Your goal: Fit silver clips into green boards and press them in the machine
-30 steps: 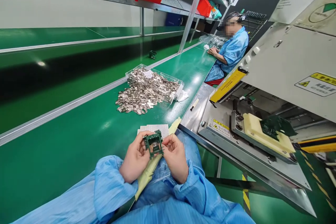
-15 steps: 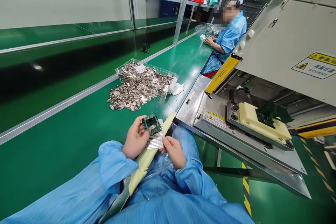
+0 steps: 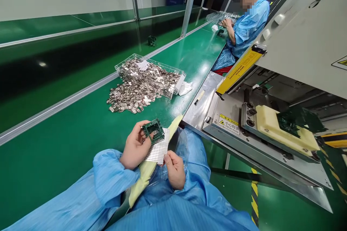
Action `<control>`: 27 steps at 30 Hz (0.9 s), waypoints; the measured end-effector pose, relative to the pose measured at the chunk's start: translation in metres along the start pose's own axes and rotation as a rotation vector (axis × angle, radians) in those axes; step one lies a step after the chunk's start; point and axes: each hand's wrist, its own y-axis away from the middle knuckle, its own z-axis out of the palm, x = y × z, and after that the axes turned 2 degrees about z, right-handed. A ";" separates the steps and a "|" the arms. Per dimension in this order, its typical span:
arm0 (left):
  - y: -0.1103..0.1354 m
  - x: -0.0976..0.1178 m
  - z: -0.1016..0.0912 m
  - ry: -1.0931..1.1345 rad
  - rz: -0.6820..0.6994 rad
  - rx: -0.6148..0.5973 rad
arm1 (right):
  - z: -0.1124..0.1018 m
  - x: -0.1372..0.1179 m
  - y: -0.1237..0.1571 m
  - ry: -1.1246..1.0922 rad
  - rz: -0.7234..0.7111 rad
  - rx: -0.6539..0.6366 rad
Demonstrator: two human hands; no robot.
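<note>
My left hand (image 3: 133, 148) is closed around a small dark green plastic frame (image 3: 160, 136), square with an open middle. Under the frame lies a sheet of thin silver strips in rows (image 3: 161, 151), partly covered by the frame and my left fingers. The lower right corner of that sheet is pinched between thumb and fingers of my right hand (image 3: 175, 171). Both hands are over the bench's near edge, where yellow padding (image 3: 176, 126) runs along the rim.
A clear tray (image 3: 181, 82) and a spilled heap of small metal pieces (image 3: 135, 97) sit on the green bench (image 3: 89, 133). Another green frame (image 3: 152, 41) stands farther back. To the right is a press with a cream fixture (image 3: 267, 121). A co-worker (image 3: 248, 25) sits beyond.
My hands, with the frame and sheet, appear slightly farther left and lower as the view shifts. My grips look the same. The co-worker's hands have risen from the bench.
</note>
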 end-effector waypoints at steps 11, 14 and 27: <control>-0.002 0.001 0.001 0.053 -0.011 0.069 | -0.010 0.032 -0.007 0.411 0.055 -0.048; -0.003 0.001 0.000 0.085 -0.017 0.097 | -0.022 0.041 -0.022 0.499 0.147 -0.111; 0.002 -0.006 -0.008 0.137 -0.045 0.001 | -0.046 -0.059 -0.032 0.572 -0.081 -0.046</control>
